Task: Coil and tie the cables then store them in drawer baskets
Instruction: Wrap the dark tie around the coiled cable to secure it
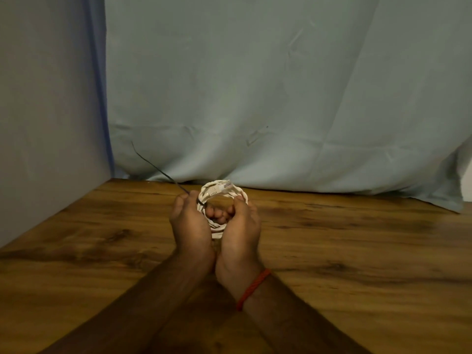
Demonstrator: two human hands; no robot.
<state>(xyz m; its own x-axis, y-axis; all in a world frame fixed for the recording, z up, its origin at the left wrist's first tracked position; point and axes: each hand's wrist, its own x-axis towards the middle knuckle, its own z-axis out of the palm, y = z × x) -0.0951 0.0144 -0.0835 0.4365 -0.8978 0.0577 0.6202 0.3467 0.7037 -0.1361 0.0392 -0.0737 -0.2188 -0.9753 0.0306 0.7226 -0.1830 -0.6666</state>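
A white cable (221, 190), wound into a small round coil, is held upright above the wooden table (357, 251). Its clear plug ends lie across the top of the coil. A thin black tie (155, 167) wraps the coil's left side, and its long tail sticks up to the left. My left hand (190, 226) pinches the tie where it meets the coil. My right hand (241, 228) grips the coil's right side, with its fingers curled through the ring. The two hands touch at the heels of the palms. No drawer basket is in view.
A pale blue cloth (255, 85) hangs behind the table and drapes onto its far edge. A grey wall panel (46, 98) bounds the left side. A red thread band (252, 287) circles my right wrist.
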